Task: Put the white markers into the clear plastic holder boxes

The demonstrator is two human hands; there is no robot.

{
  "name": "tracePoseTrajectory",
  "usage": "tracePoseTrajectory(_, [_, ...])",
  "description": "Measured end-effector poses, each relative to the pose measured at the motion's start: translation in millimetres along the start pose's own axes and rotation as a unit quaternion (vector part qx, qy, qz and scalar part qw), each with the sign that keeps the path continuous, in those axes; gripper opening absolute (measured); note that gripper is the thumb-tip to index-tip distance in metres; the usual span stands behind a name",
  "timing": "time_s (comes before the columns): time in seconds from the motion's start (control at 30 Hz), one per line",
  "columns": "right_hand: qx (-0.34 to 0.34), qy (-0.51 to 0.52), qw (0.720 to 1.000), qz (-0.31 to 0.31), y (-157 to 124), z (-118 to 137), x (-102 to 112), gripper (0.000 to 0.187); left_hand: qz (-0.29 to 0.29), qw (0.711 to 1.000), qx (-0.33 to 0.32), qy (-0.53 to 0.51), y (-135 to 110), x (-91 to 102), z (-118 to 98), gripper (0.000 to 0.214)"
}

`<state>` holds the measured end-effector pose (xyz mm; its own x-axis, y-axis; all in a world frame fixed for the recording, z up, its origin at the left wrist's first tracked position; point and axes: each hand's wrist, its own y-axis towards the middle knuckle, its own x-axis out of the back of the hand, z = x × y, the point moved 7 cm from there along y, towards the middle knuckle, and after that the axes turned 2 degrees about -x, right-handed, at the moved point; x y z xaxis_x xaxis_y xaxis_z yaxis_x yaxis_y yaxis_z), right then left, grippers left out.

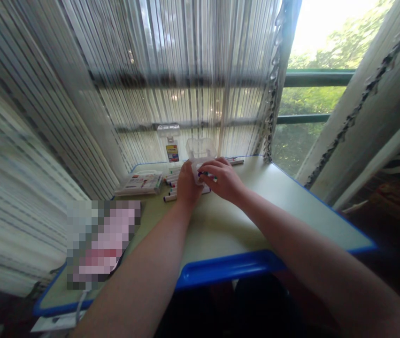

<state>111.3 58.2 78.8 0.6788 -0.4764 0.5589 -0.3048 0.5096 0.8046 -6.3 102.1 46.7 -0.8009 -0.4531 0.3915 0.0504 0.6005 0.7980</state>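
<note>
My left hand [188, 184] is wrapped round a clear plastic case [202, 149], which it holds upright above the far part of the table. Its lid part stands up behind my fingers. My right hand [224, 177] is closed at the front of this case, pinching a marker [206, 175] with a purple end and coloured marks; whether it holds more than one cannot be made out. Several loose markers [172, 198] with dark caps lie on the table beside and behind my left hand, partly hidden by it. Another marker [237, 162] lies beyond my right hand.
A flat clear case [142, 183] lies at the left. At the back stands a clear holder [168, 130] with a yellow-and-blue label [172, 153]. A pixelated pink object [106, 241] lies left, a cable [80, 305] below it. The table [312, 220] has a blue rim; curtains [193, 56] hang behind.
</note>
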Motion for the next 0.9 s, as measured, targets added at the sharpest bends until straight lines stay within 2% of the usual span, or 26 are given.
tracePoseTrajectory(0.2, [-0.01, 0.004, 1.0, -0.021, 1.6, -5.2, 2.4, 0.01, 0.002, 1.0, 0.006, 0.015, 0.1, -1.4, 3.4, 0.045])
tracePoseTrajectory(0.4, [-0.013, 0.006, 0.999, -0.04, 1.2, -4.5, 5.8, 0.014, 0.011, 1.0, 0.005, 0.015, 0.1, -1.7, 4.2, 0.047])
tracePoseTrajectory(0.63, [-0.001, -0.011, 0.999, -0.041, 1.7, -2.5, 7.0, 0.012, 0.003, 1.0, 0.0, 0.004, -0.1, -0.7, 3.8, 0.044])
tracePoseTrajectory(0.9, [-0.021, 0.001, 0.999, -0.039, 2.3, -8.7, 2.6, 0.012, 0.008, 1.0, 0.01, 0.015, 0.7, 0.3, 2.7, 0.044])
